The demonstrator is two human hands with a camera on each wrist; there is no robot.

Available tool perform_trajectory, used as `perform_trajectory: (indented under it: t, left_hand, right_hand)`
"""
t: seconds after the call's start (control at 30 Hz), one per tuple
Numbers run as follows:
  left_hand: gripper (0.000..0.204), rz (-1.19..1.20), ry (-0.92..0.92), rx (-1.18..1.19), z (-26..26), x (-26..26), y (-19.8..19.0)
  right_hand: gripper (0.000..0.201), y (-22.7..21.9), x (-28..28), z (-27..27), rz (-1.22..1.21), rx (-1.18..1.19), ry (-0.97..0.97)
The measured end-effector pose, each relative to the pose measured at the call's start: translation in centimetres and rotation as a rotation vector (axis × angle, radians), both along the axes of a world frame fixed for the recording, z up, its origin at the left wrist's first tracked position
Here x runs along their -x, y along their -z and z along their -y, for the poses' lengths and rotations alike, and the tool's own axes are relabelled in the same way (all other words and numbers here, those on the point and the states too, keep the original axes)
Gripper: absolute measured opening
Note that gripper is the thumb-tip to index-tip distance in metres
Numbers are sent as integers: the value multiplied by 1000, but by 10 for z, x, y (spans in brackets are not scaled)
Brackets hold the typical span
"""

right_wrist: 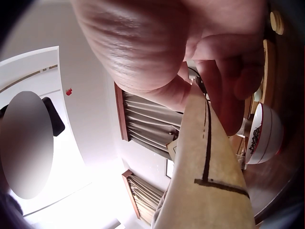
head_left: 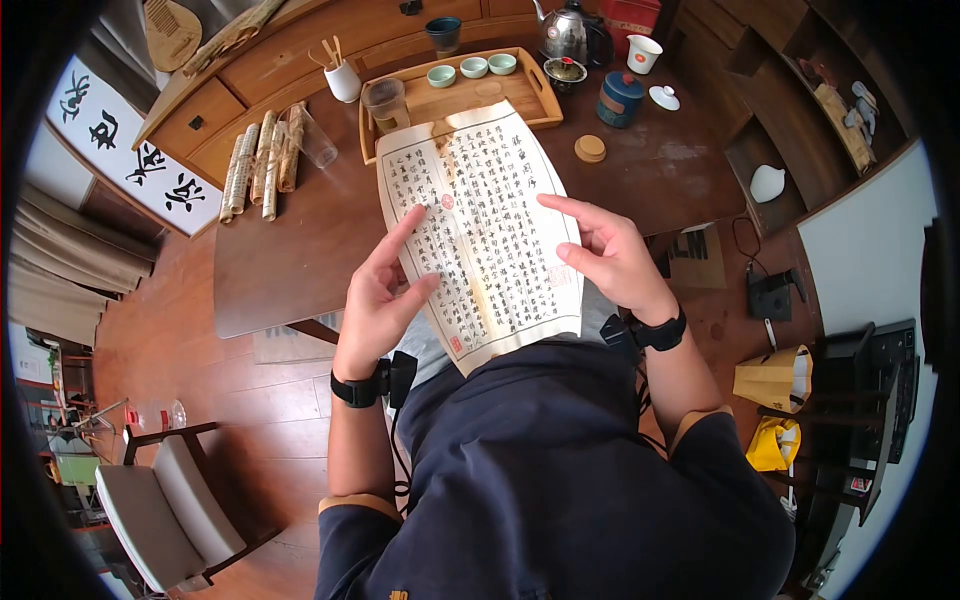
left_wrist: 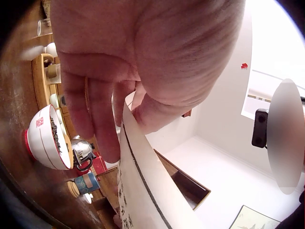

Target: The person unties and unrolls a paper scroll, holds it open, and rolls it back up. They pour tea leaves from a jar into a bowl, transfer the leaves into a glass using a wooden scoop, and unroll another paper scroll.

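A sheet of paper with columns of black characters point(head_left: 490, 240) and red seals is held up in front of the body, brown-stained near its top edge. My left hand point(head_left: 385, 290) pinches its left edge between thumb and fingers; my right hand point(head_left: 615, 260) does the same at the right edge. From the left wrist, the sheet point(left_wrist: 147, 186) curves away from the left hand point(left_wrist: 143, 62). In the right wrist view the right hand point(right_wrist: 190, 52) grips the bordered edge of the sheet point(right_wrist: 205, 162). The fingers behind the paper are partly hidden.
Behind the sheet, a wooden tray point(head_left: 520, 112) holds green cups point(head_left: 473, 68). Rolled scrolls point(head_left: 266, 165) lie on the table's left beside a clear glass point(head_left: 318, 140). A kettle point(head_left: 565, 38) and a blue jar point(head_left: 620, 100) stand back right. A white bowl with dark leaves point(left_wrist: 46, 138) shows from the wrists.
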State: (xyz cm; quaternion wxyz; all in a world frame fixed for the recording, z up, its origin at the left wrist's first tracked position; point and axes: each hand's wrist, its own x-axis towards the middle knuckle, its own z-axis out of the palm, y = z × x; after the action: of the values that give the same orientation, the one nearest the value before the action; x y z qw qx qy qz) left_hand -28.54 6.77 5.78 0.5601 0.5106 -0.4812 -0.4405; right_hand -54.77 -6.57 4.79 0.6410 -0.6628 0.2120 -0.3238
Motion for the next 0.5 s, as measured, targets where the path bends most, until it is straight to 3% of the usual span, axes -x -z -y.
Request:
perform_trajectory:
  t: [0.5]
  left_hand:
    - [71,15,24,-27,5,-4,-1]
  right_hand:
    - [50,-1,-4,4,-27,30,56]
